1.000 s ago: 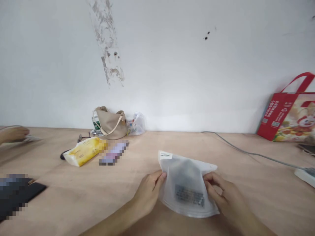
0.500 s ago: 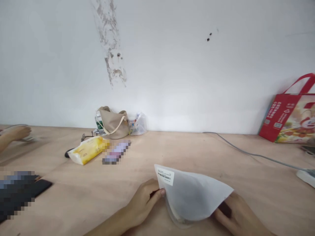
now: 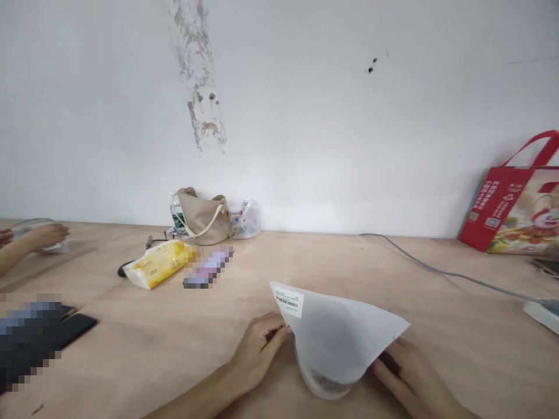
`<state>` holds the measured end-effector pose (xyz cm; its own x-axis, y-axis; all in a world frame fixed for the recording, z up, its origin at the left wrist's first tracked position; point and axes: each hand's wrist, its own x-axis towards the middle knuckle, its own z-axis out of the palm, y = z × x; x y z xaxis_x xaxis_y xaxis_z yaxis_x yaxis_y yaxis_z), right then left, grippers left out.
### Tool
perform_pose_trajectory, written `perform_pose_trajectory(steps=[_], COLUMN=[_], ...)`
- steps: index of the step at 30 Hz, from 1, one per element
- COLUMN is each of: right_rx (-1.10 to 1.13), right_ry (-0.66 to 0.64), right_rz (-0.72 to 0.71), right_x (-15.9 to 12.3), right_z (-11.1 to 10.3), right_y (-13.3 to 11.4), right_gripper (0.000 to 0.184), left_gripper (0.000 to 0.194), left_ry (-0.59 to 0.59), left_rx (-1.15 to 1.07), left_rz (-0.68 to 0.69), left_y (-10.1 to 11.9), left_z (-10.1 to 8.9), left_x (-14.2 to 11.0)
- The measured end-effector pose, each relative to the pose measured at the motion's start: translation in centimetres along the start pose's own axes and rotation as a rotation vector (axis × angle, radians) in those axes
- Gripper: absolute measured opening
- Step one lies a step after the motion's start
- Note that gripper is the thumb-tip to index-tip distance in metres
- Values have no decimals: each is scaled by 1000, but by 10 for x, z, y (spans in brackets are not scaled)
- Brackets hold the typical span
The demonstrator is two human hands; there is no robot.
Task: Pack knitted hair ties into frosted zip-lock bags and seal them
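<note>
A frosted, see-through plastic bag [image 3: 340, 329] with a white barcode label [image 3: 289, 301] is spread between my hands, low in the middle of the view. Something dark shows dimly inside it; its kind I cannot make out. At the bottom the bag bulges round and clear. My left hand [image 3: 259, 349] pinches its left edge between thumb and fingers, just under the label. On the other side, my right hand [image 3: 404, 372] grips the right edge, its fingertips partly hidden behind the bag.
Toward the wall stand a beige handbag [image 3: 205, 218], a small clear bag [image 3: 248, 220] and a yellow tissue pack [image 3: 161, 263], with a blurred-out phone [image 3: 208, 267] nearby. A grey cable [image 3: 419, 265] leads to a white power strip [image 3: 541, 316]. A red shopping bag [image 3: 493, 209] stands right. Another person's hand [image 3: 46, 234] works far left.
The plastic bag has risen slightly and shifted a little left with both my hands; more of its rounded bottom shows. The other person's hand has moved right.
</note>
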<state>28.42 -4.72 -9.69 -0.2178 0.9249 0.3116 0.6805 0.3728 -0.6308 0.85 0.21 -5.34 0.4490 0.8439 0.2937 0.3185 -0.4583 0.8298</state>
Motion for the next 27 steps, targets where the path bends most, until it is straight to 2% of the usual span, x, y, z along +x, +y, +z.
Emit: perform_pose_trajectory(steps=[7,14,22,27], right_rx=[224,254,433,484], right_ry=[166,97,356,410], right_rz=[80,52,96,204], right_x=[-3,2,17,39], right_z=[7,4,10,11], right_y=[-7,-3,-13,-15], right_gripper=[27,26,27,30], left_gripper=[40,36,43,48], left_ry=[92,182,347,406], left_rx=[-78,-133,-153,-187], left_rz=[-39,-23,-41,-56], left_y=[-1,-4,-11,-15], left_z=[3,8,14,18], left_x=[0,2,14,34])
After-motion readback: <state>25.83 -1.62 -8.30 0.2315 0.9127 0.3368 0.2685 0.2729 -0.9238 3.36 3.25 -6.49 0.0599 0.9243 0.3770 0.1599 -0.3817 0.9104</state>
